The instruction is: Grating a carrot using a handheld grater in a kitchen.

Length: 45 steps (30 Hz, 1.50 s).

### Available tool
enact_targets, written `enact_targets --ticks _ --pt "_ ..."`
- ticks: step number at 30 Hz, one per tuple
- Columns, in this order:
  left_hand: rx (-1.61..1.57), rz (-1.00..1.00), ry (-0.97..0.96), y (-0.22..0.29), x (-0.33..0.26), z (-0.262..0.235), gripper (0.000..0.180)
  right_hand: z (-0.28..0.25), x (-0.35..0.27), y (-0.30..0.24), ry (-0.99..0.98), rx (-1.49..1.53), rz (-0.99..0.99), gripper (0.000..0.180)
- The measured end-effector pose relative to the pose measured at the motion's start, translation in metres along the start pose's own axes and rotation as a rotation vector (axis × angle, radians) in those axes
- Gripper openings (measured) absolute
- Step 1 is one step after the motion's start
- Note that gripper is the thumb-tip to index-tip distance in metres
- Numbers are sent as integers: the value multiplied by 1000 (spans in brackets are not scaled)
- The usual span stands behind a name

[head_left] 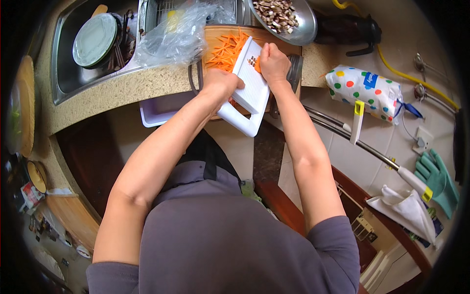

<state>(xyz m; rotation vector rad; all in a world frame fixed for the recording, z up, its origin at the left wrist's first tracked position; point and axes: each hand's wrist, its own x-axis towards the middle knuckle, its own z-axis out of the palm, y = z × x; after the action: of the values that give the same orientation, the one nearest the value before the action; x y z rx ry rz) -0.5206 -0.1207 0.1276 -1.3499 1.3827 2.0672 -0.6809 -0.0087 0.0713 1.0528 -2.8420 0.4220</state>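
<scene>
A white grater [255, 90] slants over a wooden cutting board [213, 32] by the counter's front edge, its loop handle toward me. My left hand [221, 84] is closed on the grater's left side, thumb on its face. My right hand [274, 62] grips a piece of carrot [258, 64] against the grating face, the fingers hiding most of it. Orange carrot shreds [226, 53] lie heaped on the board, left of the grater. Some dark bits show around the grater's holes.
A metal bowl of chopped mushrooms [304, 22] stands behind the board, beside a dark jug [345, 35]. Clear plastic bags [171, 41] lie at the sink's edge. Left is a sink [63, 63] with a plate [95, 39]. A lilac tub [155, 110] sits below the counter.
</scene>
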Motion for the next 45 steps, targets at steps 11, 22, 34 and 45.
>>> enact_targets --ticks 11,22,34,45 --pt "28 37 8 -12 -11 7 15 -4 -8 -6 -90 4 168 25" --pt "56 -20 -42 -28 -10 -6 19 -37 -65 -39 -198 196 130 32" --pt "-10 -20 -77 -31 -3 -1 19 -6 -22 23 -259 124 121 28" --pt "27 -43 -97 -27 2 2 16 -27 -56 9 -64 236 27 24"
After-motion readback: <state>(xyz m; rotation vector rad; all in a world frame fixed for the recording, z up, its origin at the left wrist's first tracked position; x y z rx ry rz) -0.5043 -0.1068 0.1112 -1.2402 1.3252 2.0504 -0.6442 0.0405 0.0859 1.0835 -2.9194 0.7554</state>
